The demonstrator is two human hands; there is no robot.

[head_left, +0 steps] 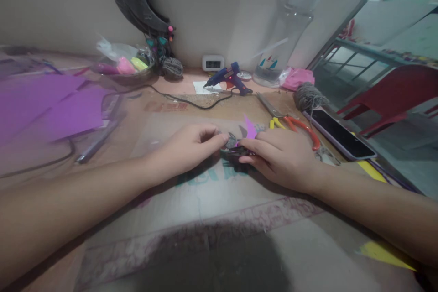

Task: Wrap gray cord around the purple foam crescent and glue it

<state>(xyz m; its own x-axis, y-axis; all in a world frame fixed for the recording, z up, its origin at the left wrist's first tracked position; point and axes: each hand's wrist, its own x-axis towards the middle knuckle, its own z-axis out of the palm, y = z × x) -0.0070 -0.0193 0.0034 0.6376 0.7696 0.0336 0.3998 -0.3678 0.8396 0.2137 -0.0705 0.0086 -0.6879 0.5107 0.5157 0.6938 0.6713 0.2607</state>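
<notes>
My left hand [196, 146] is closed in a pinch, thumb and forefinger at the edge of a small grey piece [231, 140], too blurred to name. Facing it, my right hand [284, 157] has its fingers curled over a dark, thin item [236, 150] beside that piece; its kind is unclear. A pointed purple scrap [250, 127] sticks up just behind the right fingers. Close beyond the right hand lie scissors [273, 108] with blades pointing away, and orange [301, 127] and yellow [277, 123] handles, partly hidden by the hand.
A blue glue gun [228, 76] rests on white paper [201, 87] at the back, its cord running left. Purple sheets [51, 105] and a bowl [126, 77] stand left. Rightward are a bottle [284, 45], grey yarn [310, 96] and a phone [338, 134].
</notes>
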